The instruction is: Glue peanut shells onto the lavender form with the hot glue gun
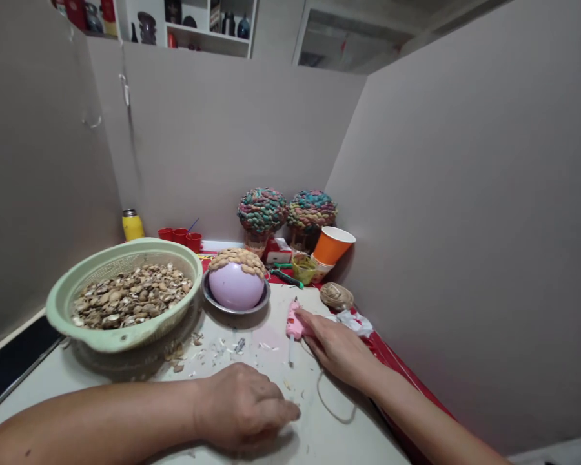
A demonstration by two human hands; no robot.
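My right hand (332,342) lies at the pink glue gun (295,321), its fingers against the body; the glue stick points toward me on the white table. Near the front edge my left hand (249,407) rests low over the table, fingers curled, and what they hold, if anything, is hidden. Beyond it, a lilac ball (236,287) with tan shells over its top sits in a metal bowl (217,307). To the left stands a green basket (61,310) full of shells (135,294).
At the back are two multicoloured shell balls (262,210), an orange cup (333,245), green-handled pliers (288,279), red cups (179,236) and a yellow bottle (133,226). A twine ball (336,296) lies right. Shell bits litter the table (223,349); a cord loops beside my right hand.
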